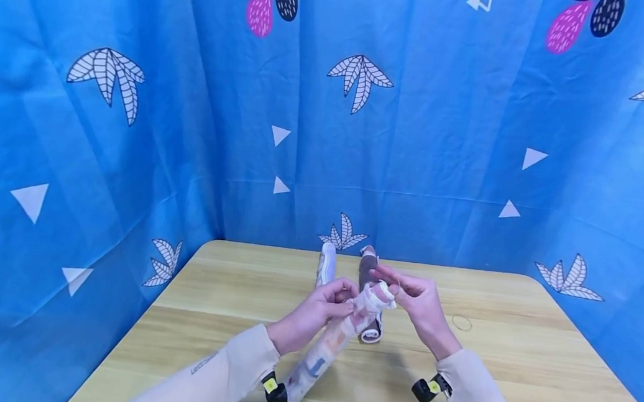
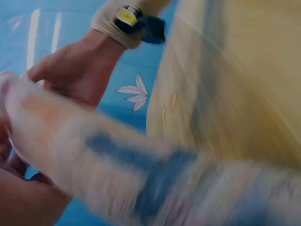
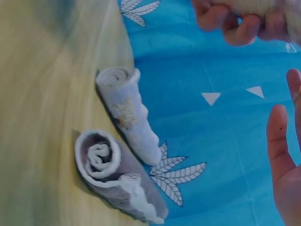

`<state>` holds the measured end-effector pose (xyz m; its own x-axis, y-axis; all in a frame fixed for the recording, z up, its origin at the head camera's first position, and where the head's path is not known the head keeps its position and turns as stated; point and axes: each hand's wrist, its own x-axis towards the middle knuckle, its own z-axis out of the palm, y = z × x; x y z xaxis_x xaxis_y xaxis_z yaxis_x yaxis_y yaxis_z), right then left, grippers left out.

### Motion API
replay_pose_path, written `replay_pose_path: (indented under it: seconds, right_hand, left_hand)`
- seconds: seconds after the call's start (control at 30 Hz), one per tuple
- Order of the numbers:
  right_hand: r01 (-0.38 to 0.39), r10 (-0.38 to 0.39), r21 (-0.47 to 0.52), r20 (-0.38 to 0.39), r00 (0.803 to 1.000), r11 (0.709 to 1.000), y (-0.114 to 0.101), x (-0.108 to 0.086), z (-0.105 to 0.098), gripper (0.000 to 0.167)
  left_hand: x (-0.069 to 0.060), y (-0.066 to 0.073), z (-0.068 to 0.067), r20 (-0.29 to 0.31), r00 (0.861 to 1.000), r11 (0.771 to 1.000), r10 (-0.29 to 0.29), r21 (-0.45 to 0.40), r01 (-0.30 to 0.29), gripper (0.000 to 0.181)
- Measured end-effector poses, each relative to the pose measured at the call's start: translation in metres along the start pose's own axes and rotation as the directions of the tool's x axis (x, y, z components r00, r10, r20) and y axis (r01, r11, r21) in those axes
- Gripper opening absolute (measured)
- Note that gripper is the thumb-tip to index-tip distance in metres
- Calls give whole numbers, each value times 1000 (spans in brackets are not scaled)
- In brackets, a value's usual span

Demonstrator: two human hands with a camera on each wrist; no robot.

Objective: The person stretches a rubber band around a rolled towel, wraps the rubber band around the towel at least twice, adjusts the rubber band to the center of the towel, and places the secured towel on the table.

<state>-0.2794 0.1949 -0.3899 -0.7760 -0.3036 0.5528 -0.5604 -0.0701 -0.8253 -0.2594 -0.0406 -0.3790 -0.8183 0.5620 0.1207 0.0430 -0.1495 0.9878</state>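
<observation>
A rolled towel [image 1: 330, 346], pale with orange and blue patches, slants through the air above the table. My left hand [image 1: 320, 310] grips it near its upper end, fingers curled round the roll. Beside that end is my right hand [image 1: 420, 300], with a thin rubber band [image 1: 397, 287] at its fingers. In the right wrist view, the right thumb and a finger stand apart, and only a sliver of the band shows. The left wrist view is blurred, with the towel crossing in front of both hands.
Two more rolled towels lie at the back of the wooden table [image 1: 226, 294]: a white one [image 3: 127, 110] and a grey-brown one with white edging [image 3: 141, 195]. A loose rubber band [image 1: 462, 323] lies to the right. A blue patterned curtain [image 1: 427, 140] surrounds the table's far sides.
</observation>
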Motion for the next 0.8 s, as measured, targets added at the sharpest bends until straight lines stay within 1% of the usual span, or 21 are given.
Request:
replay_pose_path:
  seconds: [0.03,0.1,0.23,0.3,0.43,0.5,0.53,0.6,0.67,0.73,0.77,0.8]
  right_hand:
    - [-2,2,-3,2,1000,1000,0,-1,2,38]
    - [-19,19,-5,-10,1000,1000,0,-3,5,37]
    - [-60,61,24,-62,996,998,3,-3,11,37]
    - [-63,67,55,-73,995,997,5,-4,14,37]
    - [-54,66,144,-78,995,988,4,-4,17,40]
    - [-58,75,180,-87,993,982,3,-5,19,41]
    - [-60,78,190,-92,993,980,2,-5,20,42]
    - [-62,84,198,-105,991,978,2,-5,22,42]
    - [-64,87,197,-115,990,978,1,-6,23,42]
    - [-67,90,190,-118,989,980,2,-7,24,42]
    - [-70,94,187,-121,988,980,3,-8,24,41]
    - [-76,100,183,-125,987,980,3,-9,25,41]
  left_hand:
    - [-1,0,2,-14,1000,997,23,75,-22,12]
    - [-3,-1,6,-32,997,978,75,199,-67,11]
    - [-7,-3,15,-45,989,930,139,348,-115,9]
    - [-9,-5,18,-48,986,910,157,395,-126,9]
    - [-10,-7,24,-30,981,872,193,464,-157,11]
    - [-12,-8,27,-21,976,843,218,508,-177,10]
    - [-13,-9,28,-14,973,830,231,525,-190,13]
    - [-14,-10,30,-7,965,790,263,576,-211,24]
    - [-14,-12,32,-16,955,753,297,619,-224,34]
    - [-14,-14,32,-38,944,736,328,636,-230,38]
    - [-13,-14,32,-58,939,736,338,639,-226,37]
    - [-13,-15,32,-76,935,744,346,630,-223,35]
